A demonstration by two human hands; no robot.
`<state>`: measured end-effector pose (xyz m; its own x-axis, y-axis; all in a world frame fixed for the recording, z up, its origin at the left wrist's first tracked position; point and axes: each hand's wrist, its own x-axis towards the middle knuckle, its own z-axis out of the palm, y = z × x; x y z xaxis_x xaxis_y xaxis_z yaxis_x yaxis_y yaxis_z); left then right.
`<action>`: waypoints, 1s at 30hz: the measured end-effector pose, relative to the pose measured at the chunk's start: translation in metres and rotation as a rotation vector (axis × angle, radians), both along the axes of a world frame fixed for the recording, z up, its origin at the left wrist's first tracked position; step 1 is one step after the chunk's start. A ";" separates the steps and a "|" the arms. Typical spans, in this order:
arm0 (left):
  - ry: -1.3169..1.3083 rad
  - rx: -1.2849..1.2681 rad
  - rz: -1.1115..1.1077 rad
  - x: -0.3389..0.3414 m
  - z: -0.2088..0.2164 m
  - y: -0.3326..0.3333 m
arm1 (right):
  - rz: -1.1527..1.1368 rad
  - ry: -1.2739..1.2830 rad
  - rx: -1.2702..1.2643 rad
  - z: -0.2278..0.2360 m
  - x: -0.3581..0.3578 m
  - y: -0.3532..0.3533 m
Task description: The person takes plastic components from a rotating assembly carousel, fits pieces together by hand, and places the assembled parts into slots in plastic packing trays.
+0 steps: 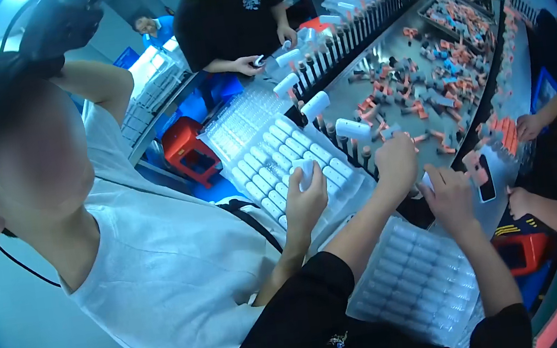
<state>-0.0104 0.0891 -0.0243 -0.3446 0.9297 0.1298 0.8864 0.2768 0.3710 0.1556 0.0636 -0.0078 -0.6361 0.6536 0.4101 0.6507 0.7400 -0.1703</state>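
Observation:
My left hand (396, 162) reaches over the near end of a row of black upright pegs (343, 143). Its fingers are closed, and what they hold, if anything, is hidden. Just left of it a white oblong casing (353, 128) sits on a peg. In my right hand (450, 195) is a white casing (427, 182), mostly covered by the fingers. Below my arms lies a clear plastic tray (412, 283) with rows of moulded pockets. Beside it a tray of white casings (283, 152) stands in front of a co-worker in white, whose hand (306, 198) holds another casing.
Pink and grey small parts (422, 88) lie scattered across the metal table beyond the pegs. A phone (485, 178) lies at its right edge, near other people's hands (531, 126). Red stools (187, 147) stand on the floor. Another co-worker in black (230, 22) stands behind.

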 end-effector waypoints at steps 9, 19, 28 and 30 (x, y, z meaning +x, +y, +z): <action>-0.275 0.281 0.163 -0.050 -0.028 -0.078 | -0.298 -0.292 0.119 -0.024 -0.083 0.007; -0.085 -0.244 -0.007 -0.003 -0.114 -0.239 | 0.205 0.166 -0.594 0.016 -0.054 -0.068; -0.212 -0.487 -0.049 0.017 -0.125 -0.263 | -0.831 0.261 -0.405 -0.087 0.245 -0.223; -0.056 -0.647 -0.130 0.017 -0.109 -0.258 | -0.988 0.530 -0.740 -0.153 0.281 -0.256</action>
<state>0.0066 -0.1689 -0.1329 -0.2144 0.8485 -0.4839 0.9119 0.3514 0.2121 0.4363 -0.1929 -0.1607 0.3515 0.9169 -0.1888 0.5867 -0.3729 -0.7188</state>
